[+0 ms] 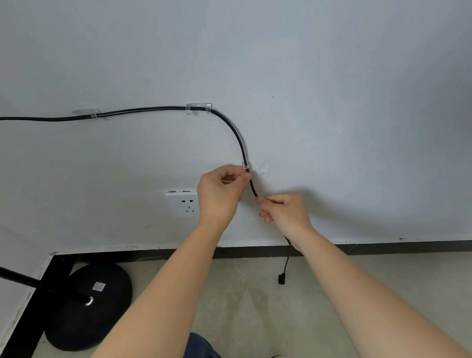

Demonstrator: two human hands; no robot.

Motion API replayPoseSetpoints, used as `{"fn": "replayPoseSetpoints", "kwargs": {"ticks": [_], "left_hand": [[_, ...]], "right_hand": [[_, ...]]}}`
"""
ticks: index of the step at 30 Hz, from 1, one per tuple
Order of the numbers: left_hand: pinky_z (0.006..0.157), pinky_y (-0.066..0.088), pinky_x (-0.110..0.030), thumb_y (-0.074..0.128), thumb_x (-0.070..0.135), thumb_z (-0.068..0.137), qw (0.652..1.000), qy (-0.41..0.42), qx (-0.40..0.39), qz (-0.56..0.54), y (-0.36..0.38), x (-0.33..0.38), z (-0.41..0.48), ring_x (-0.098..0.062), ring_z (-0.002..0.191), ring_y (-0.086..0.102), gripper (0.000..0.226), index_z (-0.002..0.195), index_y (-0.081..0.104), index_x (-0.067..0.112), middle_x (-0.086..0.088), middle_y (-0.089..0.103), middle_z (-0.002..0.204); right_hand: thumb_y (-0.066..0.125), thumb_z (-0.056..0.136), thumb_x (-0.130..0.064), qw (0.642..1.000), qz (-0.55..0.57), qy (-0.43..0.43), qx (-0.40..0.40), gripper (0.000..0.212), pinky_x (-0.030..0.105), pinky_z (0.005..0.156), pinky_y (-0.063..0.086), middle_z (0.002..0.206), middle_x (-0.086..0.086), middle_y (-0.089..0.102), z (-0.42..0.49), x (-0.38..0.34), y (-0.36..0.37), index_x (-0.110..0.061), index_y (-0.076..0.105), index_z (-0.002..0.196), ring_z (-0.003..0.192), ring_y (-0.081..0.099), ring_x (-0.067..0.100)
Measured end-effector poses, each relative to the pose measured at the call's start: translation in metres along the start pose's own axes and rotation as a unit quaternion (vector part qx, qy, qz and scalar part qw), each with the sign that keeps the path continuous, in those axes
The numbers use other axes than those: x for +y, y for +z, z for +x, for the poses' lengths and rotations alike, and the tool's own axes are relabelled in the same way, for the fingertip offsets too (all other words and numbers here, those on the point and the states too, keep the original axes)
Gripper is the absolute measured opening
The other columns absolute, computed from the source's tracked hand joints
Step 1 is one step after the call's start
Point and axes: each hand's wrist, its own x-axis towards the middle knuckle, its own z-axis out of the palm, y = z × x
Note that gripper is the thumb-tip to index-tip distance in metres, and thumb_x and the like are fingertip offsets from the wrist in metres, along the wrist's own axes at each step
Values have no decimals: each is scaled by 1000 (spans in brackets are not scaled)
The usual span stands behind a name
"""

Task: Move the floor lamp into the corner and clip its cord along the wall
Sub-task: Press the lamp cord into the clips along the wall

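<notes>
Item: thin black round power cord (140,111). Runs level along the pale grey painted wall (305,62), then bends down to the fingers of both hands and hangs on below them. Its small black plug (282,278) dangles free below the right hand, just above the floor and not inserted.

Item: clear plastic adhesive cable clips. First clip (90,114) and second clip (198,108), both well above and left of the fingers, each with cord seated. Third clear clip (245,166) lies at the left fingertips, cord passing through or against it; whether it is fully snapped shut cannot be told.

Item: left hand (221,196). Thumb and forefinger pinched narrow at the third clip and the cord there.

Item: right hand (285,210). Fingers curled closed around the cord just below the left hand's pinch, seemingly holding it taut.

Item: white wall socket (185,203). Just left of the left hand, vacant.

Item: black floor lamp with round flat base (90,305) and slim black pole (35,285). Stands well below and left of the fingers, base close against the dark skirting near the corner.

Progress, as judged: lamp placement looks done; two clips finished, third in hand. Remaining, probably: confirm the third clip's seat and deal with the hanging tail and plug.
</notes>
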Motion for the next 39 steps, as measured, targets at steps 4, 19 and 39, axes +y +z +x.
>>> {"fn": "replayPoseSetpoints", "kwargs": {"ticks": [4,19,39], "left_hand": [[60,58,-27,70,17,81,999,-23,0,-23,-15,-12,-4,-11,66,64,4,80,73,20,1,66,74],[49,55,-28,48,35,94,880,-458,-124,24,-7,-114,-55,-24,60,67,30,106,50,7,-14,70,81],[37,49,-13,65,-3,83,817,-494,28,-297,-36,-152,-40,-14,63,54,3,81,62,-3,-8,61,81]], "right_hand": [[70,84,-25,1000,10,15,-8,15,18,55,46,58,1,63,1,-3,8,-13,74,76,49,54,10],[63,91,-23,984,108,101,-98,16,27,64,57,67,3,65,-9,-2,17,-10,71,85,58,60,15],[81,70,-37,972,-138,128,-139,28,29,69,53,85,-5,68,-15,38,35,-19,65,83,79,63,11]]}}
